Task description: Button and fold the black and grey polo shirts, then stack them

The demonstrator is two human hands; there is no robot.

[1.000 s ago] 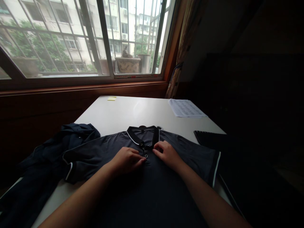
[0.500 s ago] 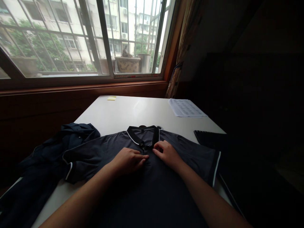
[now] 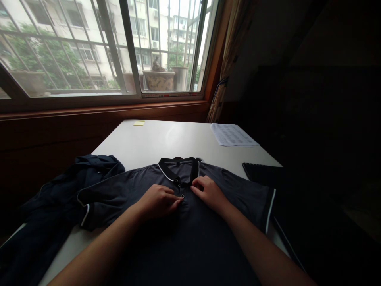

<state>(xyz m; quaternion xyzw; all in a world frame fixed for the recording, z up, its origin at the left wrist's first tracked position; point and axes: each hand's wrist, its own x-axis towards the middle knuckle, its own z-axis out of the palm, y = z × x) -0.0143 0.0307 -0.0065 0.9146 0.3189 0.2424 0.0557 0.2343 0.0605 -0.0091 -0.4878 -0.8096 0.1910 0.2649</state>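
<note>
A dark polo shirt (image 3: 202, 234) lies front side up, its black collar (image 3: 167, 171) edged in white and pointing away from me. Several ringed buttons run down the placket. My left hand (image 3: 157, 200) rests on the chest with its fingers closed on the cloth, fingertips at the lowest visible button (image 3: 182, 196). Just below the collar's right side, my right hand (image 3: 210, 193) pinches the shirt's front between thumb and forefinger. The fabric inside both grips is mostly hidden by the fingers.
Under the shirt is a white table (image 3: 149, 139). A crumpled dark garment (image 3: 101, 169) lies at the left, and a spiral-bound black notebook (image 3: 262, 171) at the right. Printed sheets (image 3: 232, 135) and a yellow sticky note (image 3: 139, 123) lie near the far edge, below a barred window (image 3: 166, 47).
My left fingers stretched over the lowest button half a second ago, covering it, and have since drawn back so it shows again. My right hand stays in place; the view shifts slightly.
</note>
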